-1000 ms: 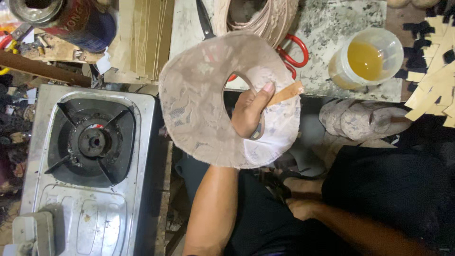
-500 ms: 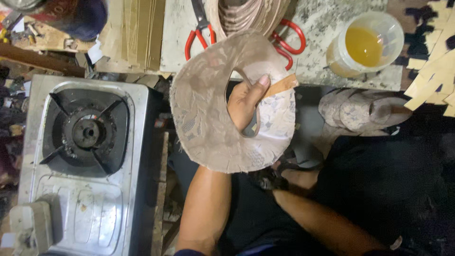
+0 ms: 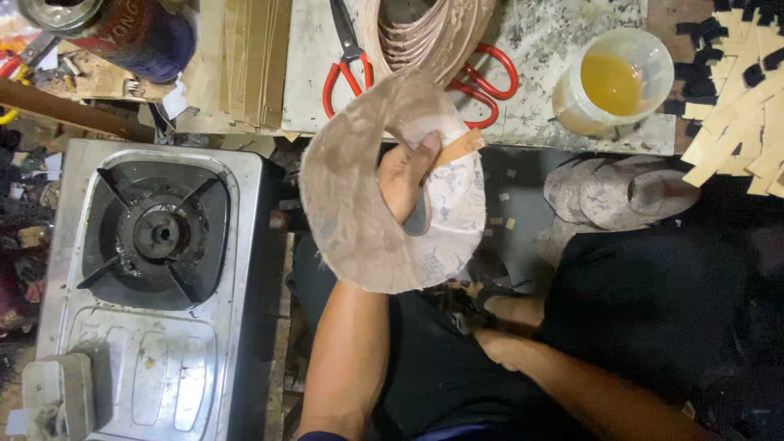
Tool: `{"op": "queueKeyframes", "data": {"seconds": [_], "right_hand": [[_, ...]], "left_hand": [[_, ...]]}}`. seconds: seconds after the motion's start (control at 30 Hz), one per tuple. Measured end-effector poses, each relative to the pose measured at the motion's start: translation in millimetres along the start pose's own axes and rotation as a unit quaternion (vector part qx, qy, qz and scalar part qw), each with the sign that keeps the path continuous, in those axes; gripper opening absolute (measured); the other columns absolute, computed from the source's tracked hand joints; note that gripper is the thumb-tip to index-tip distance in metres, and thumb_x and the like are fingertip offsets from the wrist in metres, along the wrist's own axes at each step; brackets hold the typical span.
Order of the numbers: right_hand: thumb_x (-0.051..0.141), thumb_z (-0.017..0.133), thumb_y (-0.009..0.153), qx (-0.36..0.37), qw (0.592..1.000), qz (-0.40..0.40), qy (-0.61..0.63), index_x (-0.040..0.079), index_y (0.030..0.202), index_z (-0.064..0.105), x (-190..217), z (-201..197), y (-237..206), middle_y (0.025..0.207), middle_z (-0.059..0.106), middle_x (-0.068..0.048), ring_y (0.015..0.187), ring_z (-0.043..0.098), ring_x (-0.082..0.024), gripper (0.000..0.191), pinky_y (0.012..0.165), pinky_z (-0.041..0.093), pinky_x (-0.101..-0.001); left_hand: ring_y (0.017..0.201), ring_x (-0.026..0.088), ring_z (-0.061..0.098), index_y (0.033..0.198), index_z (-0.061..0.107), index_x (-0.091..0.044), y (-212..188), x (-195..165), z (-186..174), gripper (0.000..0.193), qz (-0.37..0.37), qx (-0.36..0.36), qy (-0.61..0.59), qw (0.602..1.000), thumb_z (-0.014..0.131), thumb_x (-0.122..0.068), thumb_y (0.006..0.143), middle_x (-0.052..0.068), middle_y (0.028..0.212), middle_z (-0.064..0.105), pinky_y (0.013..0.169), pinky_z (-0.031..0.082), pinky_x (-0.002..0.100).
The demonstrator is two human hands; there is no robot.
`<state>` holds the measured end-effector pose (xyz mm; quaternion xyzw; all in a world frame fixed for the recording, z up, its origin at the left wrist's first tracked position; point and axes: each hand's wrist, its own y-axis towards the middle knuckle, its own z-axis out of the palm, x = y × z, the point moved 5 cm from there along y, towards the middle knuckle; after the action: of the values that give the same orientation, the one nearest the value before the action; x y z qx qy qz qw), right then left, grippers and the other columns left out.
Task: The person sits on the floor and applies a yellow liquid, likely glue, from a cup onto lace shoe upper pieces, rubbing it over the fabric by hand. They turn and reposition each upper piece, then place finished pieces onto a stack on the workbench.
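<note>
Head view shows the left hand with fingers pinching a curved leather piece with a tan strip, apparently mid-assembly; the right hand rests low, its fingers' state unclear.

We see the left hand gripping a curved, mottled beige leather piece, its fingers curled over the inner edge and pinching a small tan strip against it. The right hand sits low by the lap, partly hidden, so its grip is unclear. On the marble worktop lie 2 red-handled scissors, touching a stack of leather cutouts, and a plastic cup of yellow glue. A single-burner gas stove stands left.
</note>
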<state>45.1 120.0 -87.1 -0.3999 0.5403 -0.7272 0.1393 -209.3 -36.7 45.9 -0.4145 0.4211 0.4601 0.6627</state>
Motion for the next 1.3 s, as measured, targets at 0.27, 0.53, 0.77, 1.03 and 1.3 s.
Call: {"op": "queueKeyframes", "data": {"seconds": [0.27,0.53,0.77,1.03,1.3], "right_hand": [[0.060,0.035,0.104,-0.034,0.781,-0.395,0.483,0.000,0.145,0.048,44,-95,-98,0.163,0.039,-0.026,0.153,0.033,-0.046,0.074,0.123,0.027,-0.0608],[0.065,0.028,0.107,0.031,0.621,-0.549,0.559,0.000,0.148,0.050,52,-103,-159,0.157,0.045,-0.028,0.148,0.040,-0.047,0.081,0.121,0.031,-0.0615],[0.064,0.030,0.104,-0.034,0.669,-0.513,0.537,0.000,0.146,0.050,42,-91,-166,0.145,0.054,-0.027,0.132,0.054,-0.042,0.079,0.108,0.042,-0.0568],[0.037,0.041,0.102,-0.129,0.758,-0.393,0.504,-0.001,0.139,0.052,-11,-75,-118,0.114,0.067,-0.016,0.107,0.064,-0.027,0.055,0.094,0.051,-0.0444],[0.021,0.063,0.104,-0.281,0.830,-0.303,0.374,-0.011,0.096,0.069,-43,-81,-88,0.065,0.058,-0.005,0.058,0.049,-0.017,0.034,0.061,0.043,-0.0386]], "left_hand": [[0.086,0.007,0.057,0.108,0.070,-0.001,-4,32,0,0.036,0.021,0.024,-0.006,0.999,0.058,-0.034,0.105,-0.002,0.095,0.067,0.077,0.045,0.026],[0.075,0.009,0.060,0.096,0.070,-0.002,-32,66,-4,0.035,-0.046,0.013,-0.002,0.999,0.058,-0.034,0.104,0.000,0.086,0.069,0.070,0.048,0.026],[0.075,0.009,0.059,0.100,0.069,0.000,-76,32,19,0.031,-0.048,0.037,-0.024,0.998,0.058,-0.028,0.107,0.002,0.087,0.068,0.068,0.047,0.028],[0.075,0.010,0.062,0.106,0.069,0.000,-65,8,63,0.032,-0.089,0.091,-0.070,0.989,0.055,-0.029,0.105,0.002,0.090,0.071,0.068,0.049,0.028],[0.077,0.009,0.061,0.107,0.069,0.001,-41,-21,81,0.034,-0.058,0.129,-0.045,0.989,0.055,-0.030,0.107,0.001,0.091,0.069,0.070,0.049,0.027]]}}
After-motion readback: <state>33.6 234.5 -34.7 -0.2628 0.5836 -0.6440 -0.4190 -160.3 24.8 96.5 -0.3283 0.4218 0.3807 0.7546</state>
